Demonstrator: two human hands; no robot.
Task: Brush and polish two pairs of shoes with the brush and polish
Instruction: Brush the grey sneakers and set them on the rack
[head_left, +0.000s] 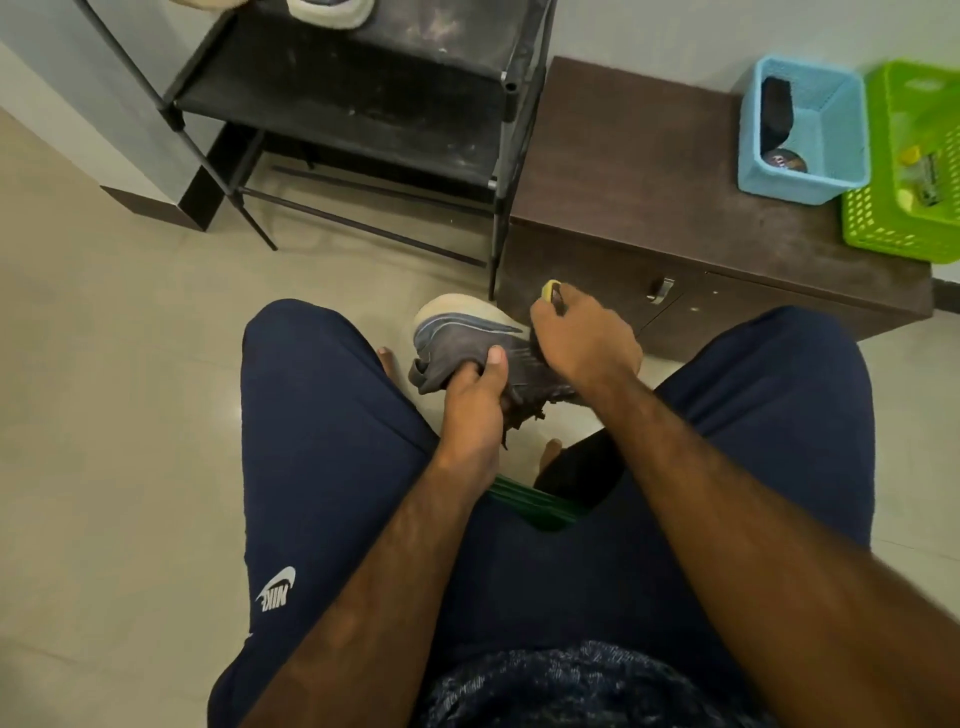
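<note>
1. The step in hand looked like the brushing of one shoe. A grey sneaker (462, 343) with a pale sole was held up between the person's knees, above the tiled floor.
2. The left hand (475, 400) grasped the sneaker near its opening, thumb laid over the upper and fingers curled beneath.
3. The right hand (587, 340) was clenched round a yellow-handled brush (551, 293). Its dark bristles met the sneaker's side near the laces, and the handle's end stuck out past the knuckles.
4. A round polish tin (785, 160) lay in the blue basket (800, 183) on the brown cabinet (649, 171), well apart from both hands. A black object beside it could not be identified.
5. Another pale-soled shoe (332, 10) sat on the top shelf of the black shoe rack (363, 104), cut off by the frame edge. No further shoes showed.
6. The polish looked untouched, so the task seemed far from done. The next move probably called for a firm left-hand hold while the bristles swept the upper. The sneaker would then need turning to expose its other sides before any reach for the tin.
</note>
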